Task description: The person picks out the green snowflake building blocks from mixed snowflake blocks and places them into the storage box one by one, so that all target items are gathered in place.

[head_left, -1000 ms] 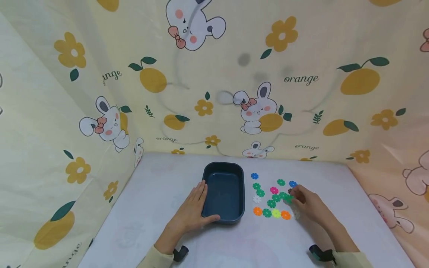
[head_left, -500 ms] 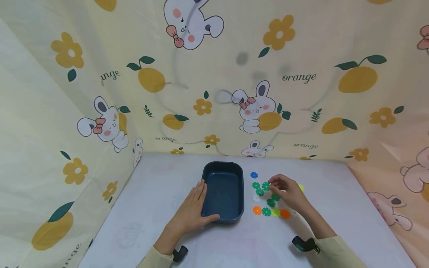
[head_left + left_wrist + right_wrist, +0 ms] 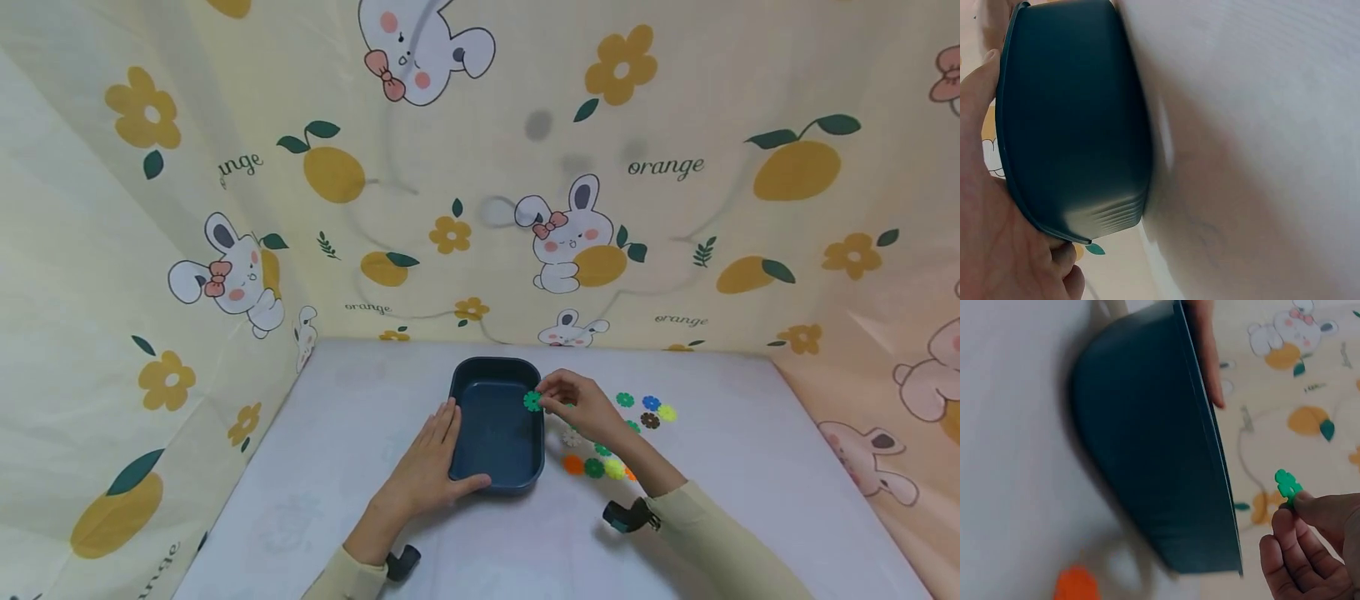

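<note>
A dark blue rectangular bin (image 3: 497,446) stands on the table, and no pieces show inside it. My left hand (image 3: 420,468) rests along its left rim with straight fingers, the thumb lying over the near edge; the left wrist view shows the palm beside the bin's wall (image 3: 1075,119). Between thumb and fingertips my right hand (image 3: 583,410) pinches a green flower-shaped plastic disc (image 3: 532,401), also plain in the right wrist view (image 3: 1286,484). That disc is held above the bin's right rim. Part of the loose discs is hidden beneath the right hand and forearm.
Right of the bin lie several flower-shaped discs, among them an orange one (image 3: 573,464), a yellow one (image 3: 667,412), a brown one (image 3: 650,420), a blue one (image 3: 651,402) and a white one (image 3: 572,437). A rabbit-and-orange printed curtain (image 3: 495,275) surrounds the white table (image 3: 360,392).
My right hand has picked a green disc from the right side of the scattered pieces and carried it left to the bin's right rim. The left hand has stayed in place on the bin.
</note>
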### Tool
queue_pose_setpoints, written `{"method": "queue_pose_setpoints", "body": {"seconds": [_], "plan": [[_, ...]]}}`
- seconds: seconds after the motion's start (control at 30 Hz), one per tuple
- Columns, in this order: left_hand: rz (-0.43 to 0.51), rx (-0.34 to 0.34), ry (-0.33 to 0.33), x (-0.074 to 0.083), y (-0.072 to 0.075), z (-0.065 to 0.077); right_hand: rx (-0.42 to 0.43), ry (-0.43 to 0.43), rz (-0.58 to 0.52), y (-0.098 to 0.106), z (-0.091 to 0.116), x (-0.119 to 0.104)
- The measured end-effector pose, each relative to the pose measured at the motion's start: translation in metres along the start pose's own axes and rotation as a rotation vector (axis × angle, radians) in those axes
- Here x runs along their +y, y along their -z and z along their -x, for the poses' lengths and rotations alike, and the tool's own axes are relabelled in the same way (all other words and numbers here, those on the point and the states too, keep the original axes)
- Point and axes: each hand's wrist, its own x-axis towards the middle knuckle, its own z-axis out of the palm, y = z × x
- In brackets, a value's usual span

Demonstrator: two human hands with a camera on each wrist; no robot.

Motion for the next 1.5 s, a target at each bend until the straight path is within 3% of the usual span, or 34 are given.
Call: {"method": "queue_pose_setpoints", "body": {"seconds": [0.53, 0.83, 1.17, 1.5], "plan": [[-0.014, -0.008, 0.019, 0.002, 0.001, 0.000, -0.233, 0.057, 0.085, -0.055, -0.033, -0.011], [-0.008, 0.004, 0.024, 0.003, 0.001, 0.000, -0.345, -0.021, 0.079, -0.067, -0.049, -0.010], [0.010, 0.001, 0.030, 0.003, -0.001, 0.000, -0.397, -0.159, 0.046, -0.085, -0.055, -0.007], [0.045, -0.009, 0.026, 0.003, 0.001, 0.001, -0.422, -0.172, 0.053, -0.096, -0.056, -0.008]]}}
